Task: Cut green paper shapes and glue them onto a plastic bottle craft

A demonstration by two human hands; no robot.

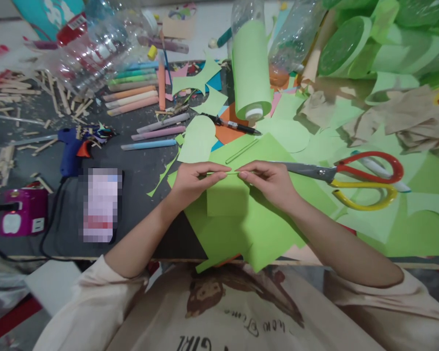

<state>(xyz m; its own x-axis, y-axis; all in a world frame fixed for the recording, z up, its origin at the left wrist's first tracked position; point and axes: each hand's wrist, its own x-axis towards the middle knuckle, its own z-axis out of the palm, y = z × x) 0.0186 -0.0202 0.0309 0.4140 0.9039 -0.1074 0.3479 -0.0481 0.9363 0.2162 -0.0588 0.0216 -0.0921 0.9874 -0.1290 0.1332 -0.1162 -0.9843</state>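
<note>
My left hand (195,183) and my right hand (274,184) meet over the middle of the table, each closed in a pinch. Between their fingertips runs a thin green paper strip (234,172), held level; whether it is rolled or folded I cannot tell. Beneath them lie a small green paper rectangle (227,201) and larger green sheets (274,234). Just beyond the fingers rests another narrow green paper piece (241,152). Scissors (324,171) with one red and one yellow handle lie beside my right hand, their blade tips hidden behind it. A black pen (234,125) lies farther back.
On the left are a blue glue gun (70,151), a phone (101,204), a purple power adapter (24,212) and scattered wooden sticks (12,90). Behind stand a paper-wrapped bottle (251,68) and colored markers (133,95). Crumpled brown paper (406,117) is at the right.
</note>
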